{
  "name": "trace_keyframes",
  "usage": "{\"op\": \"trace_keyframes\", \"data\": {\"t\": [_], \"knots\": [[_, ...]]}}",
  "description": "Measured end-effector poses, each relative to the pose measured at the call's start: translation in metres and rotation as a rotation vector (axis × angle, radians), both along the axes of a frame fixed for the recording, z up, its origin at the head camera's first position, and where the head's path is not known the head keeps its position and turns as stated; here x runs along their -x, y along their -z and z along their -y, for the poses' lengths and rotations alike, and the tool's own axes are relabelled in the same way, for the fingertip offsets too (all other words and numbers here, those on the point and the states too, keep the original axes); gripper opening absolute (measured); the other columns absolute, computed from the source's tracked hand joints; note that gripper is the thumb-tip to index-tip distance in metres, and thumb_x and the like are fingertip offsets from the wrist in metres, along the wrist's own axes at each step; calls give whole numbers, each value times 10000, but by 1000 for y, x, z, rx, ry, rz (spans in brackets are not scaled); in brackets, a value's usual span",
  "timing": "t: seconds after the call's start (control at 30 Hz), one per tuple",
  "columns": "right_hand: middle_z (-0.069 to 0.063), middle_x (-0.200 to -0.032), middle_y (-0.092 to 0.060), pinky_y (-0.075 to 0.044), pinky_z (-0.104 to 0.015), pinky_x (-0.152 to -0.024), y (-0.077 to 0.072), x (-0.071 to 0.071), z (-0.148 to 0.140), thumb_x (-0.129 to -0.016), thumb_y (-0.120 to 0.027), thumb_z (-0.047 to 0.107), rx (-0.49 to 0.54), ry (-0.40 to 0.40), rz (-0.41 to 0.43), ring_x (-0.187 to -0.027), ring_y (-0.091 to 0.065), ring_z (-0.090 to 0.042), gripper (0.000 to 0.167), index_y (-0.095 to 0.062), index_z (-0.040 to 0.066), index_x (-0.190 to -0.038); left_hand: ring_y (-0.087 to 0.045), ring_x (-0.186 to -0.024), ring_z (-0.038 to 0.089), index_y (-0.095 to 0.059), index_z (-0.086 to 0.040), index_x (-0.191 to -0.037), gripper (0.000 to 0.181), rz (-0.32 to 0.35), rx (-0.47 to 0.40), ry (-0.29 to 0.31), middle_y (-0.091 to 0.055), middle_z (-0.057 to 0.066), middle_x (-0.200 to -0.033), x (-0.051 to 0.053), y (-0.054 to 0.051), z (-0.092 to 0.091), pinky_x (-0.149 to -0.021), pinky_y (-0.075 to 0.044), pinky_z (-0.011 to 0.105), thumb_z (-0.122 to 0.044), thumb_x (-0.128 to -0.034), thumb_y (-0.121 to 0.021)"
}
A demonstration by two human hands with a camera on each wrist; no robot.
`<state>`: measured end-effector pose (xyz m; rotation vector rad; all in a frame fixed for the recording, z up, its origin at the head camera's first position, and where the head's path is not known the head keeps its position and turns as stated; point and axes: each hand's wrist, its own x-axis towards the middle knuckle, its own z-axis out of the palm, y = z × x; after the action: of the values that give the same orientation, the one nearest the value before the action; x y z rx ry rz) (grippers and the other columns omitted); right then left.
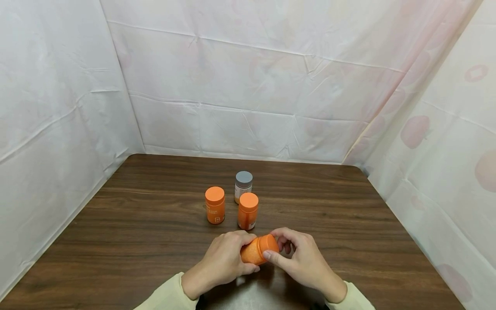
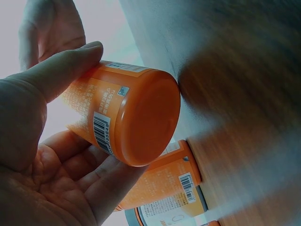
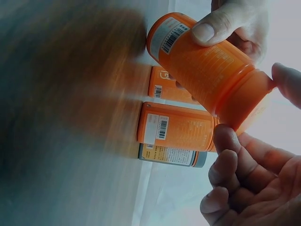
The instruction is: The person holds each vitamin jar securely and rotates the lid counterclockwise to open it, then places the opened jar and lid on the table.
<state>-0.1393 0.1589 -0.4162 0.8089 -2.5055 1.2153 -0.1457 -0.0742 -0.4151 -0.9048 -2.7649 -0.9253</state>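
An orange pill bottle (image 1: pixel 252 252) lies tilted between the two hands, near the front of the table. My left hand (image 1: pixel 226 258) grips its body, thumb on one side and fingers on the other; the left wrist view shows the bottle's smooth base and barcode. My right hand (image 1: pixel 304 260) pinches the orange cap (image 1: pixel 269 243) between thumb and fingertips, as the right wrist view also shows. The cap sits on the bottle. Whether it is loosened, I cannot tell.
Beyond the hands stand two upright orange bottles, the left one (image 1: pixel 215 206) and the right one (image 1: pixel 248 212). A grey-capped bottle (image 1: pixel 243 185) is partly hidden behind the right one. Pale curtains (image 1: pixel 248 86) surround the dark wooden table (image 1: pixel 155 241) at the back and sides.
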Motion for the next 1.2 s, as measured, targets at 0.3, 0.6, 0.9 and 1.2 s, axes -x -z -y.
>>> {"op": "trace_keyframes", "data": {"t": [0.3, 0.6, 0.9, 1.2], "knots": [[155, -907, -611, -496, -296, -641, -1, 0, -2, -864, -841, 308, -19, -71, -51, -766, -582, -128, 382, -681, 258, -1206, -502, -695, 22, -704, -281, -962, 389, -6, 5, -1, -588, -173, -865, 0, 0, 0, -630, -423, 253, -310, -675, -966], [132, -1105, -640, -496, -288, -766, -3, 1, -5, -819, -864, 183, -24, -154, -95, -907, -591, -84, 542, -646, 273, -1307, -510, -704, 22, -714, -268, -991, 403, -3, -2, 6, -606, -166, -887, 1, 1, 1, -637, -430, 251, -300, -678, -966], [56, -1238, -603, -553, -355, -796, -2, 2, -5, -673, -819, -56, -7, -224, -145, -1050, -608, -122, 701, -655, 206, -1302, -516, -716, 18, -725, -272, -1016, 423, -16, 0, 6, -613, -170, -891, 0, 2, 1, -647, -443, 261, -310, -672, -969], [29, -1264, -587, -552, -374, -835, -4, 1, -4, -710, -848, -18, -10, -222, -136, -1071, -602, -132, 748, -606, 220, -1376, -514, -712, 16, -726, -263, -1016, 424, -21, -2, 5, -614, -170, -894, 0, 2, 1, -647, -444, 257, -310, -672, -969]]}}
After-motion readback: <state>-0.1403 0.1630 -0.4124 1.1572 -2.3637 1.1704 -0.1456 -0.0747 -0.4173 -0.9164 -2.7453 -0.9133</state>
